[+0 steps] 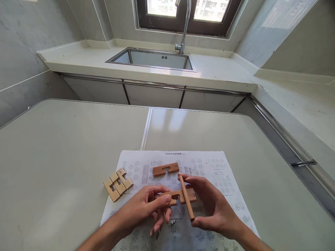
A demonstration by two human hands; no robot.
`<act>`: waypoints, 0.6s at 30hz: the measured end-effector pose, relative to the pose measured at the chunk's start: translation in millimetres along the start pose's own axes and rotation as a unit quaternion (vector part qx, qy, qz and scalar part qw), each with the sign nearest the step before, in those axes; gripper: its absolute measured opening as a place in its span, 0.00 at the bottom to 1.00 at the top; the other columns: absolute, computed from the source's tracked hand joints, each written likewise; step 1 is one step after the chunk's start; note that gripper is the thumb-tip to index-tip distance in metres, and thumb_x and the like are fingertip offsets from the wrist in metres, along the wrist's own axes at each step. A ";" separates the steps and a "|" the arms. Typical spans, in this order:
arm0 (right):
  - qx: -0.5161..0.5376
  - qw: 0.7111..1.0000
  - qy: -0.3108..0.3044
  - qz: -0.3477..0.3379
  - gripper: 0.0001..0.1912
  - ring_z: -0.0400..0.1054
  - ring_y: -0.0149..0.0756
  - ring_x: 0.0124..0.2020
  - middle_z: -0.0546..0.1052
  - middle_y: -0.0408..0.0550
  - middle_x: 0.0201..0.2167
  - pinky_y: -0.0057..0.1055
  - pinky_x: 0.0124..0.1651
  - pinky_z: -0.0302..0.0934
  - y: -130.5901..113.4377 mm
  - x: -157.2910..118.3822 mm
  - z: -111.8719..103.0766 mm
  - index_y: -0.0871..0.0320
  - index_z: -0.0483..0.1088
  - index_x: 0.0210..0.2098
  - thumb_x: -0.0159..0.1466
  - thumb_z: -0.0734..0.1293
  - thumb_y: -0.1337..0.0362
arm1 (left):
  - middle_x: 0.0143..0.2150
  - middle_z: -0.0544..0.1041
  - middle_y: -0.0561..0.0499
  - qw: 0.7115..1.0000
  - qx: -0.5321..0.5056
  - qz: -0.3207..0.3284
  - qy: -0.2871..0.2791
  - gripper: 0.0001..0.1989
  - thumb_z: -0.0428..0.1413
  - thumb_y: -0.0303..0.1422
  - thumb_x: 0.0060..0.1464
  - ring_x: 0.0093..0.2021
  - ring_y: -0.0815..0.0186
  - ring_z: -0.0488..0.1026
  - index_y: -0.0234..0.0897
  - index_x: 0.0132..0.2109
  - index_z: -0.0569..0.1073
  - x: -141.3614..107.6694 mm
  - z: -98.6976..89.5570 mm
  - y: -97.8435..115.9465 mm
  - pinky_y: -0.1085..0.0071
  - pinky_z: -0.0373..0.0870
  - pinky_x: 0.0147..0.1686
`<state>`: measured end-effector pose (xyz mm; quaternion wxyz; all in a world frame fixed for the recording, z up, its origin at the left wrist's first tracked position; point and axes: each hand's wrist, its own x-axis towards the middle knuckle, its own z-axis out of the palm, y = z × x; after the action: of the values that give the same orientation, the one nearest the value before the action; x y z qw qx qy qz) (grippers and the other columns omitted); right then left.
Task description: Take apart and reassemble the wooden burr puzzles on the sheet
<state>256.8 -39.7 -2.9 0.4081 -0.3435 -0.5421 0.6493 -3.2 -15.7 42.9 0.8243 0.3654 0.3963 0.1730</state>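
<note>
My left hand [154, 205] pinches the left end of a notched wooden puzzle piece [192, 196] between thumb and fingers. Held by its two ends in my right hand [213, 205] is a second wooden puzzle piece [186, 197], seen edge-on as a narrow bar. It crosses in front of the first piece; whether the two interlock I cannot tell. A third reddish-brown piece [158, 170] with a cut-out lies just beyond my hands on a printed diagram sheet [222, 205]. Left of my hands sits a group of pale wooden blocks [115, 194], partly over the sheet's left edge.
The sheet lies on a pale table [65, 157] with a seam strip [146, 129] running away from me. Beyond the table are a counter [217, 66] with a steel sink [154, 66], a tap [184, 35] and a window [180, 21]. Another counter [300, 104] runs along the right.
</note>
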 end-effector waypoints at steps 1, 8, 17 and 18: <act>-0.005 1.000 -0.010 0.000 0.40 0.58 0.56 0.74 0.66 0.52 0.73 0.56 0.74 0.56 -0.2 -0.7 1.7 0.39 0.67 0.66 0.58 0.83 0.54 | 0.27 0.78 0.54 1.000 0.002 0.000 -0.004 0.23 0.63 0.52 0.62 0.17 0.74 0.67 0.35 0.46 0.74 0.0 1.4 -0.5 0.80 0.64 0.14; -0.035 0.999 -0.026 -0.014 0.39 0.57 0.56 0.75 0.65 0.53 0.73 0.58 0.76 0.50 -5.1 -2.0 4.8 0.41 0.64 0.68 0.61 0.80 0.57 | 0.26 0.79 0.53 1.000 0.011 0.000 -0.007 0.23 0.61 0.53 0.62 0.17 0.72 0.68 0.35 0.47 0.74 -0.2 7.2 0.7 0.79 0.64 0.15; -0.033 0.999 -0.031 -0.015 0.39 0.55 0.57 0.75 0.65 0.54 0.72 0.61 0.76 0.48 -5.0 -2.2 5.4 0.41 0.64 0.68 0.61 0.80 0.55 | 0.27 0.81 0.51 0.999 0.008 -0.001 -0.031 0.22 0.61 0.52 0.64 0.17 0.73 0.68 0.36 0.47 0.72 -0.3 9.7 1.8 0.79 0.64 0.16; -0.031 0.999 -0.033 -0.015 0.39 0.55 0.58 0.75 0.65 0.54 0.72 0.61 0.76 0.48 -5.0 -2.3 5.5 0.41 0.64 0.68 0.62 0.79 0.55 | 0.27 0.81 0.51 0.999 0.009 -0.002 -0.031 0.22 0.61 0.52 0.63 0.17 0.73 0.68 0.36 0.47 0.72 -0.2 9.8 2.0 0.79 0.64 0.16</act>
<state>253.7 -43.7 3.0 0.3890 -0.3267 -0.5799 0.6369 4.3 -19.0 48.6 0.8334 0.3770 0.3727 0.1565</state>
